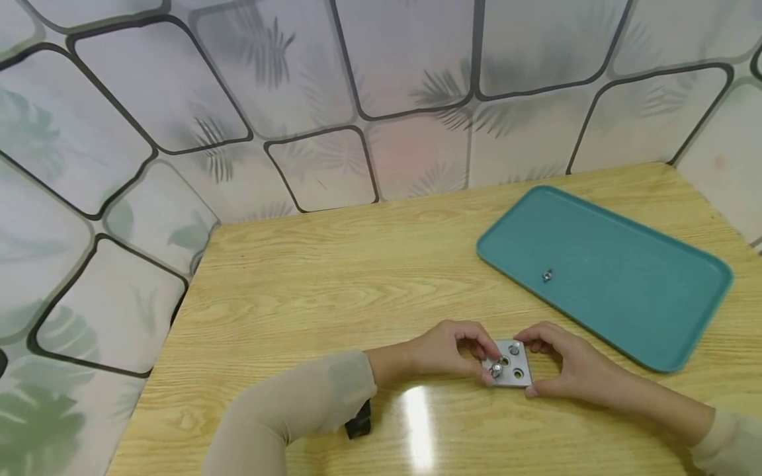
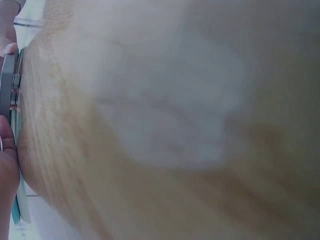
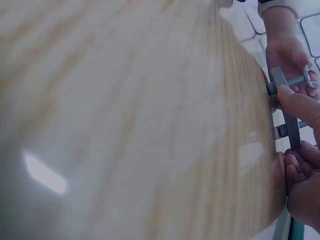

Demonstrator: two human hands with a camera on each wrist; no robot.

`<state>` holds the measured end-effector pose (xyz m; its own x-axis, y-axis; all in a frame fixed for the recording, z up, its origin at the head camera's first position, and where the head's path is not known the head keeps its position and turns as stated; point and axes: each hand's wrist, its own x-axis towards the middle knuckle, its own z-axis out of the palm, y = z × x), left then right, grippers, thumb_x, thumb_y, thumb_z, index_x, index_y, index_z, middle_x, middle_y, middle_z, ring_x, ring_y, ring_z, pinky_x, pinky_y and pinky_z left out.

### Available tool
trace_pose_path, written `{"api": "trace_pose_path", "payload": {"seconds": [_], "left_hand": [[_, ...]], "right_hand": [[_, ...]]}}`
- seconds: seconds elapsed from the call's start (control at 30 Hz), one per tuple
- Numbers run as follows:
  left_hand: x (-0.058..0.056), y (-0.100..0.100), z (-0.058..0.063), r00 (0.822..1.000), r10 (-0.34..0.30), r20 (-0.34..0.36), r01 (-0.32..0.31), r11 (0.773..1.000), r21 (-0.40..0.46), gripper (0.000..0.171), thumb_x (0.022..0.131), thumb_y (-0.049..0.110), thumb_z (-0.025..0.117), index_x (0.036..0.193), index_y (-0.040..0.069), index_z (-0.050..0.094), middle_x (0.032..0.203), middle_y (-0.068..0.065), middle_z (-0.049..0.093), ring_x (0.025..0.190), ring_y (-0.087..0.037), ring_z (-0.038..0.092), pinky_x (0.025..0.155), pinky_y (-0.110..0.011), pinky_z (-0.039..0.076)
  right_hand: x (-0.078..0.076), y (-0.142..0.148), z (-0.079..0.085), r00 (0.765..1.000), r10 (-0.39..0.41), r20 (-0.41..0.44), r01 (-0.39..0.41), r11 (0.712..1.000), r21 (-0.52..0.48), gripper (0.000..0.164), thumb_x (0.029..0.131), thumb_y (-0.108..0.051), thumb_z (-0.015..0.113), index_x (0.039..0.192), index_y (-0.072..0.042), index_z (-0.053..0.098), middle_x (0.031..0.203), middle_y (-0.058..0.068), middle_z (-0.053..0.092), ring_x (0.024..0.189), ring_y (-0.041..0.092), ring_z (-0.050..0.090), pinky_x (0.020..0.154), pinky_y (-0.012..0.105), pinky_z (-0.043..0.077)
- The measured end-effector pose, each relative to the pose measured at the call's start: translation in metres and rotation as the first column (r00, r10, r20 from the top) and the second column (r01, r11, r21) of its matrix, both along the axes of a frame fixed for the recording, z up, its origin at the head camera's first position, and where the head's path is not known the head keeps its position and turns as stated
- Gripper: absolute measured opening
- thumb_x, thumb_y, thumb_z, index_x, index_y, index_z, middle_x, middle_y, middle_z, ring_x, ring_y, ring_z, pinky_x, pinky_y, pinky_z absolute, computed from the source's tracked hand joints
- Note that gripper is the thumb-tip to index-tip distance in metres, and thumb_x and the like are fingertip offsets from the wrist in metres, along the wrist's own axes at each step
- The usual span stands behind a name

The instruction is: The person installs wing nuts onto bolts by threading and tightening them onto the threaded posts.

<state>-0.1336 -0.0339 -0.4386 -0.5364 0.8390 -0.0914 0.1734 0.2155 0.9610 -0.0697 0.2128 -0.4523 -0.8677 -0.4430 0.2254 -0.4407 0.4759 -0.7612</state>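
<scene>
A square grey metal plate [image 1: 506, 380] with several holes lies in front of me, bolts passing through it. On its near left part a wing nut [image 1: 497, 369] sits on a bolt. My left hand [image 1: 443, 349] pinches at this wing nut, thumb and index finger on either side. With thumb and fingers, my right hand [image 1: 580, 363] grips the plate's right edge. A second bolt [image 1: 514, 348] stands up near the far right corner. In the right wrist view the plate [image 3: 286, 107] appears edge-on, bolt heads [image 3: 281, 131] on its table side and the wing nut [image 3: 309, 77] on the other.
A teal tray [image 1: 601, 284] lies at the right on the wooden table [image 1: 333, 284], with another small wing nut [image 1: 548, 275] inside near its left edge. A patterned wall covering [image 1: 417, 152] rises behind the table. Beneath my left forearm shows a black object [image 1: 359, 421].
</scene>
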Motion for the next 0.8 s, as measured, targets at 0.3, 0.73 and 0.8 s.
{"api": "trace_pose_path", "payload": {"seconds": [0.3,0.73,0.8], "left_hand": [[-0.0014,-0.0003,-0.0020,0.997,-0.059,-0.050,0.060,0.998,0.020,0.028,0.076,0.006,0.079,0.102,0.007,0.069,0.103,0.003,0.064,0.092,0.003,0.054,0.087,-0.019,0.048],[-0.0033,-0.0039,-0.0020,0.997,-0.073,-0.020,0.074,0.994,0.082,0.014,0.089,0.005,0.064,0.101,0.000,0.068,0.101,-0.009,0.064,0.092,-0.003,0.056,0.086,-0.020,0.048],[-0.0029,-0.0036,-0.0023,0.998,-0.060,-0.010,0.060,0.995,0.081,0.013,0.091,0.005,0.062,0.101,-0.001,0.068,0.102,-0.011,0.065,0.093,-0.004,0.057,0.086,-0.019,0.047]], "right_hand": [[-0.0003,-0.0013,0.0001,1.000,-0.005,-0.009,0.005,1.000,-0.004,0.061,0.060,-0.022,0.090,0.112,-0.010,0.060,0.105,-0.008,0.059,0.088,0.001,0.051,0.076,0.012,0.043],[-0.0024,-0.0004,0.0049,0.997,0.002,0.079,-0.006,0.999,0.054,0.060,0.065,-0.026,0.088,0.115,-0.010,0.059,0.107,-0.006,0.058,0.089,0.000,0.049,0.074,0.018,0.044],[-0.0028,-0.0004,0.0062,0.996,0.007,0.091,-0.012,0.999,0.052,0.060,0.065,-0.026,0.088,0.115,-0.010,0.058,0.107,-0.004,0.058,0.089,0.001,0.049,0.074,0.018,0.044]]}}
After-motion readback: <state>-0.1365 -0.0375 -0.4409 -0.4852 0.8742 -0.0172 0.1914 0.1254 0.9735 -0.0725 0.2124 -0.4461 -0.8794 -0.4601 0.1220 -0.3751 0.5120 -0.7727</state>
